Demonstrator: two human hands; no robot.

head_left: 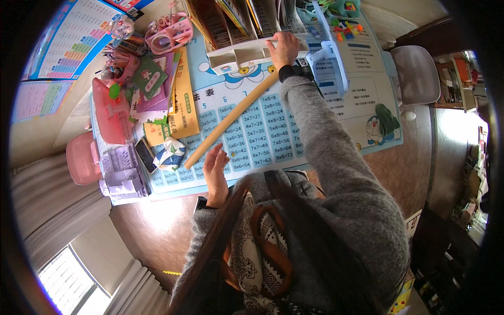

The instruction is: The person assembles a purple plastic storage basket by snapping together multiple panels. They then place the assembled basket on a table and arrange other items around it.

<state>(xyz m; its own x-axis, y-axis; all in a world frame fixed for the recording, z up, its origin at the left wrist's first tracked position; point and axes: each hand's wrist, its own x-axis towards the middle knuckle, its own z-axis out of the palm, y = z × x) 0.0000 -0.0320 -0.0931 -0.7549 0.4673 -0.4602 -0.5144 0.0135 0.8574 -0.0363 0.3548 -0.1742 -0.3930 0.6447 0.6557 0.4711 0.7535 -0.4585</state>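
At the far side of the table my right hand [284, 50] is closed over the front edge of a white desk organizer [247, 54], whose slots hold upright books [231, 18]. A long tan stick or tube [231, 122] lies slantwise across the mat, its upper end close to my right wrist. Beside its near end hovers my left hand [214, 169], fingers loosely bent and apart, with nothing in it. Just right of the organizer stands a light blue plastic frame [329, 55].
The blue printed mat [252, 144] covers the table. On the left lie a phone [145, 155], a crumpled packet [170, 153], purple trays [123, 170], a pink bin [109, 113], booklets [150, 77] and a pink basket [169, 34]. Small coloured pieces [345, 29] lie at the far right.
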